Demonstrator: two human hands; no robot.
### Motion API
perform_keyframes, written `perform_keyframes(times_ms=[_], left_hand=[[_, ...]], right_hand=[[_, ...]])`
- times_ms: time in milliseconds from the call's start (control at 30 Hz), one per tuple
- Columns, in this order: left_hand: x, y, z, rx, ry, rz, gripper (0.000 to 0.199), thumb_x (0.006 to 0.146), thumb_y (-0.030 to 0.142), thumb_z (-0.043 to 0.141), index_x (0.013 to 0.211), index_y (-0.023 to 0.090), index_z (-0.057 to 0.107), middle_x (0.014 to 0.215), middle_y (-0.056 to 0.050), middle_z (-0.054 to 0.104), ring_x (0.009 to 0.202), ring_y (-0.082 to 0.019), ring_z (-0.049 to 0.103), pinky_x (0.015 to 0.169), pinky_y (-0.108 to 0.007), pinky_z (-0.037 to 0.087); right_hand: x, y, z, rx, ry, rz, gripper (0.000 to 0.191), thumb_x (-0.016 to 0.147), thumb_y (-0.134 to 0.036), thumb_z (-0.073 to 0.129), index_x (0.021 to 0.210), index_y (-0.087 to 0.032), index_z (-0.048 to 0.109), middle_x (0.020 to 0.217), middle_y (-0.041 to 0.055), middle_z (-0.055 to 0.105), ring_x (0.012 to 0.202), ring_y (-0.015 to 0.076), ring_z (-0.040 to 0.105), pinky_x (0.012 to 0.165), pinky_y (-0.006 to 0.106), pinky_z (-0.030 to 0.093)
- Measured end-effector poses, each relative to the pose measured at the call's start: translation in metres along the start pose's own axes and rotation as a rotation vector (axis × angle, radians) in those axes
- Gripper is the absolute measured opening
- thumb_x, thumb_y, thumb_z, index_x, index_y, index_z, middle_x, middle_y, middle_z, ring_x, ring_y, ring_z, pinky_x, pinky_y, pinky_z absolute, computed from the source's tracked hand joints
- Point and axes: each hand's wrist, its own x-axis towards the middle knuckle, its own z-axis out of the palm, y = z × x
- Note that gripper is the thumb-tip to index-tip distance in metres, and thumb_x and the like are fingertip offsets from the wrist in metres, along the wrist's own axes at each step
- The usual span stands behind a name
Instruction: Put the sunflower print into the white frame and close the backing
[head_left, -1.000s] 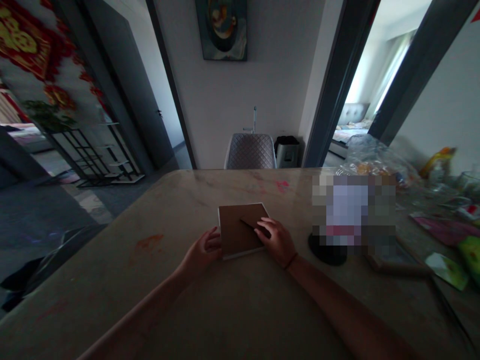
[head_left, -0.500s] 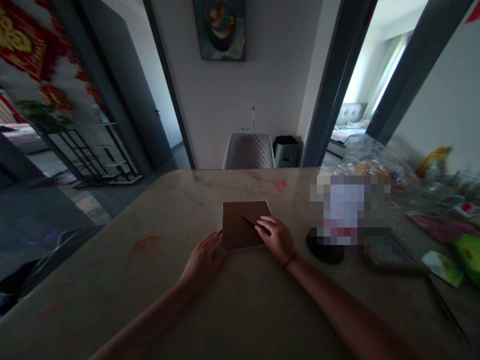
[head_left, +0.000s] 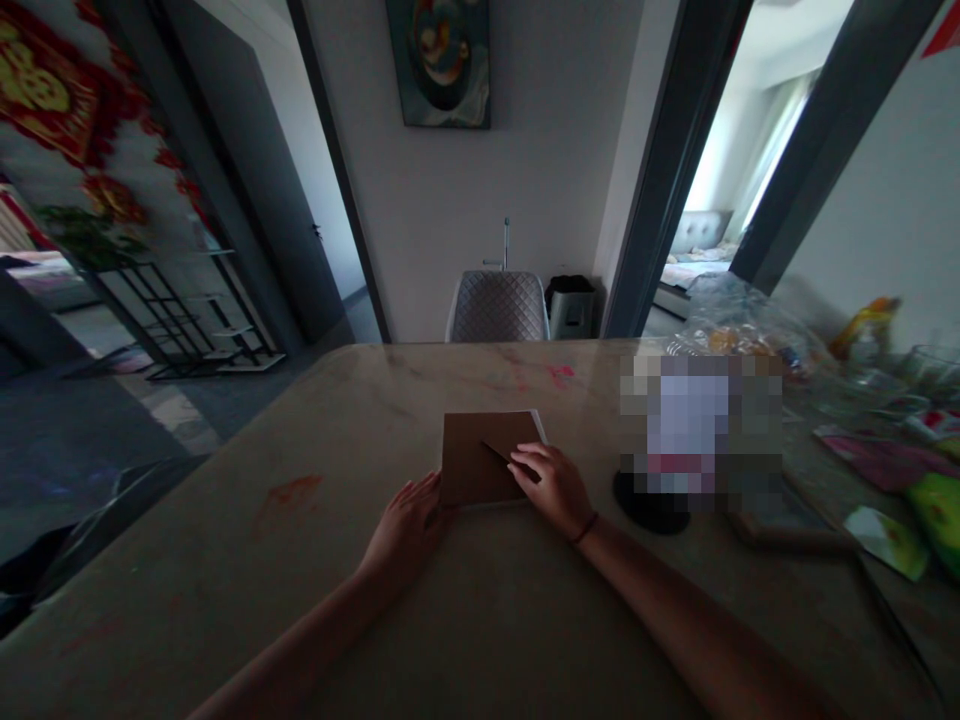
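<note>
On the table in front of me lies a flat brown rectangle (head_left: pixel 472 465), like a notebook cover, with a white edge showing along its right and lower sides. My left hand (head_left: pixel 405 520) rests at its left edge, fingers stretched out and holding nothing. Over its right side, my right hand (head_left: pixel 551 485) is closed on a thin dark stick (head_left: pixel 494 450) like a pen, whose exact kind I cannot make out. The stick slants to the upper left, its tip over the brown surface; whether it touches is unclear.
Right of my right hand stands a round black base (head_left: pixel 651 505) under a blurred-out item. Beyond are a dark-edged tray (head_left: pixel 795 520), clear plastic bags (head_left: pixel 739 310) and a green packet (head_left: pixel 937 510). A quilted chair (head_left: pixel 501 305) stands behind the table's far edge (head_left: pixel 420 347).
The brown rectangle sits slightly lower in view, and more white shows at its upper right corner. My right hand still grips the thin stick, its tip a little farther left and lower.
</note>
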Motion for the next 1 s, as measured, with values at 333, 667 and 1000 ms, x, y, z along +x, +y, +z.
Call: perform_keyframes(times_ms=[333, 667, 1000], left_hand=[[-0.001, 0.005, -0.001, 0.047, 0.001, 0.006, 0.041, 0.085, 0.026, 0.038, 0.122, 0.018, 0.050, 0.132, -0.010, 0.047, 0.123, -0.023, 0.041, 0.104, -0.042, 0.027], [-0.002, 0.003, 0.003, 0.071, 0.025, 0.020, 0.041, 0.086, 0.034, 0.037, 0.123, 0.022, 0.050, 0.136, -0.007, 0.042, 0.122, -0.022, 0.043, 0.104, -0.042, 0.028], [-0.003, 0.009, -0.004, 0.104, 0.016, -0.026, 0.044, 0.085, 0.039, 0.038, 0.121, 0.019, 0.052, 0.135, -0.010, 0.043, 0.122, -0.023, 0.042, 0.102, -0.042, 0.029]], right_hand=[[0.002, -0.002, 0.000, 0.079, 0.060, -0.007, 0.017, 0.082, -0.026, 0.053, 0.091, -0.020, 0.066, 0.097, 0.0079, 0.066, 0.092, 0.0183, 0.060, 0.085, 0.035, 0.048], [0.007, 0.008, -0.001, 0.295, 0.211, 0.180, 0.018, 0.083, -0.033, 0.050, 0.089, -0.024, 0.064, 0.091, 0.0056, 0.066, 0.086, 0.0180, 0.061, 0.081, 0.032, 0.048], [0.008, 0.014, 0.000, 0.484, 0.330, 0.393, 0.028, 0.081, -0.042, 0.048, 0.088, -0.018, 0.060, 0.082, 0.0064, 0.064, 0.075, 0.0179, 0.060, 0.068, 0.029, 0.046]])
